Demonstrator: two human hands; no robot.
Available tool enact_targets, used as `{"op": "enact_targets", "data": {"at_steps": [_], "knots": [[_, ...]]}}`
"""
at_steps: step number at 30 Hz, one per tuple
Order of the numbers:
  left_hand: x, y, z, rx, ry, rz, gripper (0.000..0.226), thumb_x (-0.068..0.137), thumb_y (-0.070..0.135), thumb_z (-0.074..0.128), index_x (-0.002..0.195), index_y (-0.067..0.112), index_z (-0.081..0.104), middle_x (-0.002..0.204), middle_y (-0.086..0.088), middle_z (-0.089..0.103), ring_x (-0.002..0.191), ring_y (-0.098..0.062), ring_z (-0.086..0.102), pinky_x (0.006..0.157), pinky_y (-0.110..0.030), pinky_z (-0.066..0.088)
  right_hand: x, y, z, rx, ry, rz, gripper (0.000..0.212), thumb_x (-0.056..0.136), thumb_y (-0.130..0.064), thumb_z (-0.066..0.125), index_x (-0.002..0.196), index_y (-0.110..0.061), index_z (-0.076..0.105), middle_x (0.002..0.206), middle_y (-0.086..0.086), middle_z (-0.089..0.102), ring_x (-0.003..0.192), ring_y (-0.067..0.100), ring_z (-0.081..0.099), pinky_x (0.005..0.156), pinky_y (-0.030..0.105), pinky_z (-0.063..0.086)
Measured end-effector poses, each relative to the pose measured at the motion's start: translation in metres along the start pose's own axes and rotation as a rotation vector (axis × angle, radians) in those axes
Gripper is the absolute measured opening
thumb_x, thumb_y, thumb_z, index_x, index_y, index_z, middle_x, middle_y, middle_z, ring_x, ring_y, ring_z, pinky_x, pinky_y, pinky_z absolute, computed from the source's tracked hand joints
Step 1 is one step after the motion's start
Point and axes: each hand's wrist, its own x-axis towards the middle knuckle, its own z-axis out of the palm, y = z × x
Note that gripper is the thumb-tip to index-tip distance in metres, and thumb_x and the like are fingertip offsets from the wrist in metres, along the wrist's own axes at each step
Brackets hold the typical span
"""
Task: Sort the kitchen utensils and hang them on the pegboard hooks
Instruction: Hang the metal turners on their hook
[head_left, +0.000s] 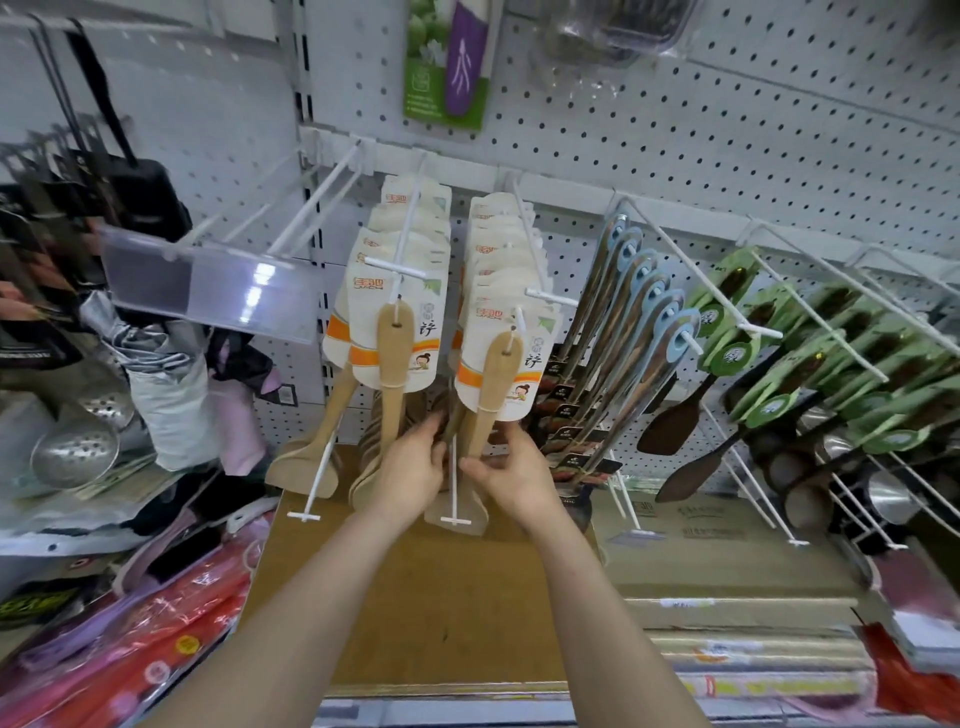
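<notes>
Wooden spatulas (393, 353) are hanging from pegboard hooks (402, 234), left hand (410, 470) and right hand (514, 478) grasping their handles, apparently straightening the rows.

The character 许 is printed on the white card sleeves (366, 322) of the hung wooden spatulas (393, 353); the red logo (368, 284) above it is too blurred to be read

A clear plastic price-label holder (208, 283) juts out at middle left. Brown cardboard boxes (727, 561) lie stacked at lower centre and right. Red plastic-wrapped packages (171, 623) fill the lower left.
</notes>
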Motion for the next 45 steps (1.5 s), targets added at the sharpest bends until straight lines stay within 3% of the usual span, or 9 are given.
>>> {"op": "enact_targets", "data": {"at_steps": [3, 8, 13, 18, 27, 29, 32, 39, 45], "knots": [[0.005, -0.001, 0.001, -0.006, -0.038, -0.02, 0.042, 0.099, 0.011, 0.048, 0.14, 0.018, 0.049, 0.127, -0.013, 0.064, 0.116, -0.034, 0.059, 0.096, -0.038, 0.047, 0.005, -0.005, 0.0, 0.033, -0.025, 0.002, 0.048, 0.08, -0.019, 0.08, 0.118, -0.028, 0.052, 0.107, -0.011, 0.061, 0.096, 0.012, 0.066, 0.086, 0.029, 0.055], [0.003, -0.011, 0.0, -0.044, -0.069, 0.0, 0.039, 0.097, 0.01, 0.051, 0.134, 0.02, 0.054, 0.124, -0.005, 0.067, 0.115, -0.028, 0.06, 0.097, -0.038, 0.048, 0.006, 0.0, -0.001, 0.007, -0.067, 0.011, 0.056, 0.078, -0.024, 0.081, 0.126, -0.029, 0.053, 0.11, -0.007, 0.068, 0.096, 0.012, 0.068, 0.088, 0.032, 0.056], [0.001, -0.031, -0.012, -0.08, -0.228, 0.006, 0.042, 0.096, 0.012, 0.056, 0.134, 0.03, 0.056, 0.12, 0.008, 0.068, 0.115, -0.013, 0.061, 0.101, -0.036, 0.048, -0.002, 0.012, -0.003, 0.033, -0.079, -0.005, 0.054, 0.077, -0.023, 0.08, 0.124, -0.029, 0.054, 0.11, -0.006, 0.071, 0.096, 0.009, 0.069, 0.091, 0.036, 0.056], [-0.006, -0.039, -0.013, -0.129, -0.316, -0.009, 0.04, 0.093, 0.016, 0.063, 0.13, 0.03, 0.058, 0.116, 0.005, 0.068, 0.111, -0.01, 0.062, 0.101, -0.038, 0.049, -0.01, 0.015, -0.004, 0.028, -0.073, -0.018, 0.053, 0.08, -0.022, 0.077, 0.128, -0.03, 0.055, 0.108, -0.01, 0.071, 0.093, 0.007, 0.069, 0.088, 0.034, 0.057], [-0.032, -0.031, -0.01, -0.134, -0.163, 0.067, 0.016, 0.088, 0.017, 0.07, 0.101, 0.027, 0.068, 0.09, 0.019, 0.07, 0.086, 0.009, 0.063, 0.078, -0.009, 0.047, -0.02, 0.011, -0.006, -0.03, -0.125, 0.008, 0.033, 0.085, -0.023, 0.076, 0.116, -0.024, 0.063, 0.098, -0.012, 0.068, 0.087, 0.001, 0.063, 0.076, 0.014, 0.049], [-0.038, -0.03, -0.013, -0.119, -0.159, 0.06, 0.016, 0.089, 0.019, 0.069, 0.1, 0.029, 0.067, 0.088, 0.02, 0.069, 0.085, 0.009, 0.063, 0.078, -0.008, 0.046, -0.021, 0.012, -0.009, -0.054, -0.11, 0.008, 0.029, 0.086, -0.024, 0.075, 0.113, -0.024, 0.064, 0.097, -0.01, 0.07, 0.089, 0.005, 0.065, 0.081, 0.023, 0.053], [-0.046, -0.032, -0.019, -0.111, -0.185, 0.047, 0.015, 0.091, 0.022, 0.067, 0.097, 0.036, 0.065, 0.089, 0.021, 0.07, 0.088, 0.006, 0.064, 0.084, -0.019, 0.051, -0.023, 0.015, -0.015, -0.113, -0.076, 0.023, 0.024, 0.088, -0.026, 0.072, 0.111, -0.022, 0.064, 0.097, -0.007, 0.07, 0.093, 0.013, 0.066, 0.087, 0.033, 0.054], [-0.067, -0.023, -0.036, -0.105, -0.276, 0.06, 0.012, 0.092, 0.027, 0.064, 0.09, 0.038, 0.063, 0.091, 0.017, 0.064, 0.089, 0.001, 0.062, 0.08, -0.021, 0.05, -0.026, 0.018, -0.031, -0.271, -0.06, 0.008, 0.039, 0.09, -0.032, 0.069, 0.126, -0.019, 0.062, 0.108, -0.001, 0.071, 0.105, 0.022, 0.065, 0.092, 0.039, 0.053], [-0.073, -0.012, -0.027, -0.115, -0.196, 0.159, 0.015, 0.086, 0.028, 0.071, 0.077, 0.034, 0.061, 0.081, 0.011, 0.059, 0.078, -0.005, 0.058, 0.072, -0.021, 0.047, -0.032, 0.015, -0.04, -0.322, -0.106, -0.013, 0.025, 0.09, -0.03, 0.069, 0.111, -0.019, 0.065, 0.101, -0.001, 0.071, 0.1, 0.023, 0.066, 0.089, 0.04, 0.053]]}}
